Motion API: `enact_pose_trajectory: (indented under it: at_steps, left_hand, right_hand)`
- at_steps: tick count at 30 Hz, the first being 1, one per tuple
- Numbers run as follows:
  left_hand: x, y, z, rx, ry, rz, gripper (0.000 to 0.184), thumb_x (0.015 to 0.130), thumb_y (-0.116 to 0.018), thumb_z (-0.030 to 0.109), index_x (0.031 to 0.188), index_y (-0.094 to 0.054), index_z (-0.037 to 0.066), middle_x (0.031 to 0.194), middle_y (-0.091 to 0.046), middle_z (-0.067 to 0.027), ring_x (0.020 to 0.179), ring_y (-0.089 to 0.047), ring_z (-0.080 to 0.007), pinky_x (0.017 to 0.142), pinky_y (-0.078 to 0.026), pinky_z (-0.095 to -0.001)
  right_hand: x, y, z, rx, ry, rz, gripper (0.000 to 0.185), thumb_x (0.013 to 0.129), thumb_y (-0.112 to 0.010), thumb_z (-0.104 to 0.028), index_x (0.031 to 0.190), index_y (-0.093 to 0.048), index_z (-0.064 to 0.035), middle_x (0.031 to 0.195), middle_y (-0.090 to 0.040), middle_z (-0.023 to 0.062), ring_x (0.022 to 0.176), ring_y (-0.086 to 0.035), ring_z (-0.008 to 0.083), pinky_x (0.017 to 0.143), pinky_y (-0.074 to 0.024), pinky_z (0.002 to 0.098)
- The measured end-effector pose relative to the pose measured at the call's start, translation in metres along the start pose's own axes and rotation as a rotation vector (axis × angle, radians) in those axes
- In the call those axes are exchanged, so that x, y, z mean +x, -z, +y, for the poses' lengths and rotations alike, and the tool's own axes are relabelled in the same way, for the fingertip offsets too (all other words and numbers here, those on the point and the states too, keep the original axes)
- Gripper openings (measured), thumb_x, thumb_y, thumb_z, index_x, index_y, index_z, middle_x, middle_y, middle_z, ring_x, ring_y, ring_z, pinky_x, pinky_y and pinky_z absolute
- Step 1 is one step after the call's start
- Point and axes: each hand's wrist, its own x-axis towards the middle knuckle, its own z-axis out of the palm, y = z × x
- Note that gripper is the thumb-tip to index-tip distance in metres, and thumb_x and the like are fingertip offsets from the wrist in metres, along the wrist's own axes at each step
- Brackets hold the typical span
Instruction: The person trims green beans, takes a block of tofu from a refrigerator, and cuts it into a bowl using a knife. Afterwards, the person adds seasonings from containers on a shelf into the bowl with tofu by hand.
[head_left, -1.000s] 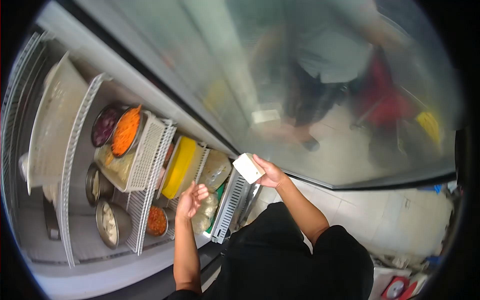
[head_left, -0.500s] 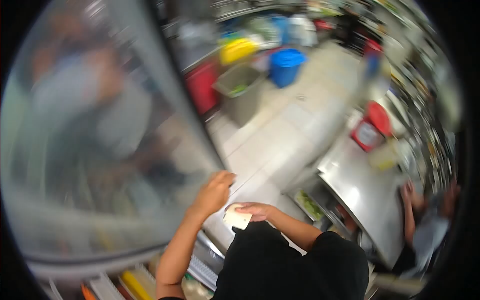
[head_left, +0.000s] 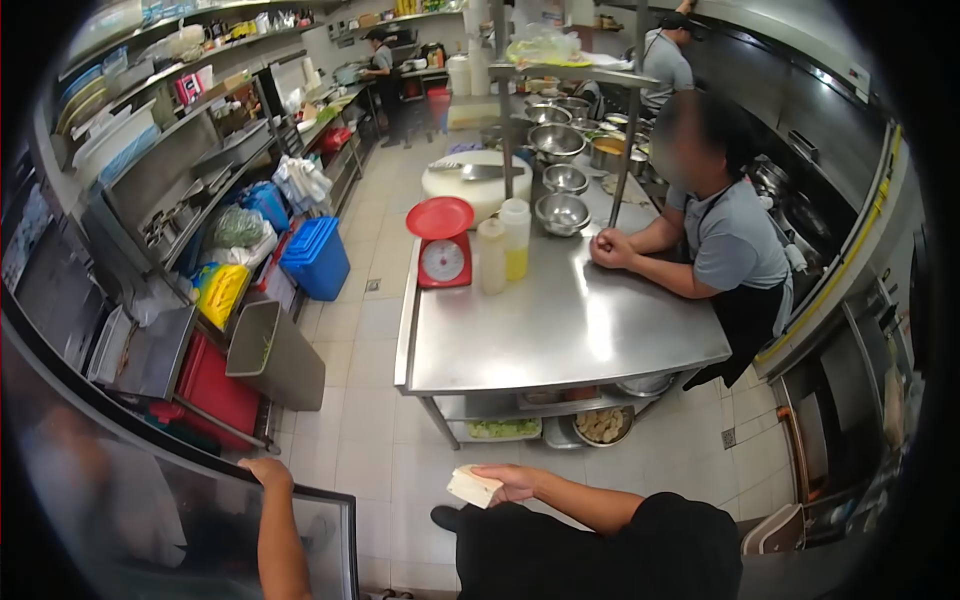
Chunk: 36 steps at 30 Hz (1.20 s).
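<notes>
I log this site as a commercial kitchen: one stainless-steel desk (head_left: 560,345) bearing a red dial scale (head_left: 443,261), two squeeze bottles (head_left: 491,258), a thick round chopping block (head_left: 465,203) with a cleaver (head_left: 483,172), and metal bowls (head_left: 564,214). Also on my list: loaded wall shelves (head_left: 180,136), a lidded blue bin (head_left: 316,260), pale floor tiles (head_left: 360,365), and co-workers (head_left: 740,240) in grey shirts, the nearest wearing a dark apron (head_left: 745,322).

Kitchen: pale tiled floor (head_left: 365,430) with small square drains (head_left: 728,438), steel surface (head_left: 560,355) mid-room with a lower shelf (head_left: 482,408), tiered shelving (head_left: 205,102) down the left, dark metal wall panels (head_left: 795,85) right, slanting yellow strip (head_left: 880,206) beside them, bright glare (head_left: 598,335) on the steel
</notes>
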Motion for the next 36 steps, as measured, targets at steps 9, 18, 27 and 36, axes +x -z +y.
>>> enact_pose_trajectory:
  at_steps: [9,18,27,36]
  left_hand:
    - [-0.033,-0.003,0.155,-0.09,-0.152,-0.389,0.031,0.072,-0.079,0.029,0.101,-0.07,0.024,0.097,-0.065,0.0079,0.088,-0.058,-0.0124,0.066,-0.039,-0.0366]
    - [-0.21,0.026,0.237,-0.103,-0.669,-0.648,0.04,0.077,-0.074,0.025,0.117,-0.068,0.023,0.125,-0.064,-0.002,0.113,-0.06,-0.0265,0.09,-0.049,-0.0518]
    - [-0.365,-0.027,0.287,-0.197,-0.481,-0.948,0.036,0.069,-0.078,0.024,0.105,-0.073,0.026,0.107,-0.07,0.0057,0.09,-0.069,-0.0179,0.062,-0.053,-0.0414]
    - [-0.499,-0.102,0.292,-0.384,-0.34,-1.128,0.037,0.076,-0.07,0.033,0.113,-0.07,0.029,0.118,-0.066,0.0053,0.101,-0.065,-0.0178,0.063,-0.053,-0.0393]
  right_hand:
    - [-0.05,0.03,0.001,-0.039,0.041,0.018,0.041,0.099,-0.049,-0.036,0.134,-0.042,-0.0151,0.104,-0.059,0.0003,0.086,-0.06,0.0104,0.069,-0.0502,0.0271]
    - [-0.055,0.088,-0.027,-0.012,0.281,0.024,0.046,0.091,-0.065,-0.018,0.132,-0.046,-0.01,0.118,-0.058,0.0025,0.106,-0.059,0.0159,0.09,-0.0505,0.0358]
    - [-0.089,0.039,-0.101,0.099,0.156,-0.087,0.043,0.089,-0.067,-0.016,0.126,-0.048,-0.0048,0.117,-0.06,0.0051,0.107,-0.06,0.0151,0.093,-0.0501,0.0322]
    - [-0.043,-0.007,-0.097,0.009,0.003,-0.254,0.046,0.086,-0.07,-0.013,0.124,-0.046,-0.0033,0.112,-0.061,0.0067,0.102,-0.062,0.0151,0.09,-0.0516,0.0305]
